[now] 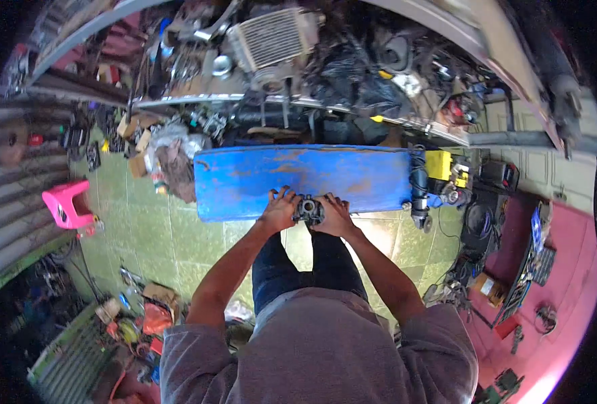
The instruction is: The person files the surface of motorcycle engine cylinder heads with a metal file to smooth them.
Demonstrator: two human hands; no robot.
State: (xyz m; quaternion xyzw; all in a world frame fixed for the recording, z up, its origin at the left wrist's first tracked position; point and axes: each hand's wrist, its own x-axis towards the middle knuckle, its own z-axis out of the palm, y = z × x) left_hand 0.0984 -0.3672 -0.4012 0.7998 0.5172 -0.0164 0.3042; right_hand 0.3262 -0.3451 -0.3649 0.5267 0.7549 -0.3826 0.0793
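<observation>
Between my two hands is a small dark-grey carburetor point(308, 211) with a round opening facing up. It sits at the front edge of the blue bench top point(244, 180), whose paint is scuffed with brown patches. My left hand point(280, 207) grips its left side, fingers bent over toward the bench. On the other side my right hand point(335, 213) is closed around the body, its thumb near the top. The carburetor's underside is hidden by my hands and its own body.
Behind the bench, a cluttered shelf point(197, 98) carries metal parts, a finned radiator point(271, 39) and black plastic bags point(352, 84). A yellow box point(438, 164) and machine parts border the bench's right end. Left stands a pink stool point(66, 203) on green floor tiles point(143, 232).
</observation>
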